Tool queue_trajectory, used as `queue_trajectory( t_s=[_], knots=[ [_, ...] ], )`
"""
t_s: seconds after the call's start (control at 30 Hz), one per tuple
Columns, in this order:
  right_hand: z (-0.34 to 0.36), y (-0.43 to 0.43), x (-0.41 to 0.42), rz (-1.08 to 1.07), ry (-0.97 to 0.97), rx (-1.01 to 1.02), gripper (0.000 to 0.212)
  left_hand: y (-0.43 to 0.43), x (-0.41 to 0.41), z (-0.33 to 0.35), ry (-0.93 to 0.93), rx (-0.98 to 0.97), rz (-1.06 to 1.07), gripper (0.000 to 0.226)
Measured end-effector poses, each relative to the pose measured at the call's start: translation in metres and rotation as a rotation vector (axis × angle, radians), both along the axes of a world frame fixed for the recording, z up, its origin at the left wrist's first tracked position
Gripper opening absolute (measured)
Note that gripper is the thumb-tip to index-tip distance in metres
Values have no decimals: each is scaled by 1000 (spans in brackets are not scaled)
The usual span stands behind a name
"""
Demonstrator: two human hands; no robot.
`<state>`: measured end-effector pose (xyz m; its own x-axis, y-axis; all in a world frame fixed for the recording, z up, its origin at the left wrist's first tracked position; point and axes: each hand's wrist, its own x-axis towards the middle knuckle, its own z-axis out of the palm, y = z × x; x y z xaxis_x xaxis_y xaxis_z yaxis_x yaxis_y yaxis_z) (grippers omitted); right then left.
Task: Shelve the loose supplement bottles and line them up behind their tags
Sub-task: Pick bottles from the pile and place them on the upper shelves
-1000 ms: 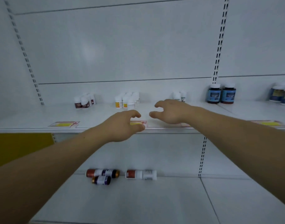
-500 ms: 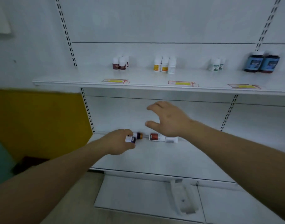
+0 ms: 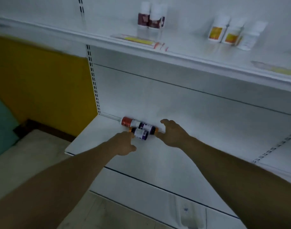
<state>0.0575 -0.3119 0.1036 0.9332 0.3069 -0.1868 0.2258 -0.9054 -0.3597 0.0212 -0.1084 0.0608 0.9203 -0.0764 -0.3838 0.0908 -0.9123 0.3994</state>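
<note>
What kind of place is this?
Probably a shop or pharmacy aisle, possibly a mock-up: white shelving on slotted uprights, yellow price tags along the shelf edge, supplement bottles standing in groups.

Loose bottles [image 3: 133,123] lie sideways on the lower shelf [image 3: 95,138]; the left hand [image 3: 125,144] touches the front purple-labelled bottle [image 3: 141,133], and the right hand [image 3: 173,135] hovers spread just beside them.

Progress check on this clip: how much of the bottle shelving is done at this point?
Done: maroon-labelled bottles stand behind a yellow tag on the upper shelf, with orange-labelled bottles beside them. In hand: the left hand touches the front purple-labelled bottle, grip unclear; the right hand is open nearby. Left: the loose bottles lie sideways on the lower shelf.
</note>
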Motion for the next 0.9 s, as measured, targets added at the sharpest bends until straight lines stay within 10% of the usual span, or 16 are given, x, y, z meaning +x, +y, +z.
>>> queue_trajectory(
  t_s=[0.23,0.37,0.63,0.9],
  knots=[
    [-111,30,90,12,35,-39,45,1,79,-103,-161,-8,80,85],
    [-152,34,110,48,32,-138,66,4,107,-143,-125,12,62,90],
    [-177,39,111,-42,-150,-342,45,8,117,-161,-331,-45,125,58],
    [-118,14,7,-519,8,796,46,21,21,-97,-153,-1058,709,31]
  ],
)
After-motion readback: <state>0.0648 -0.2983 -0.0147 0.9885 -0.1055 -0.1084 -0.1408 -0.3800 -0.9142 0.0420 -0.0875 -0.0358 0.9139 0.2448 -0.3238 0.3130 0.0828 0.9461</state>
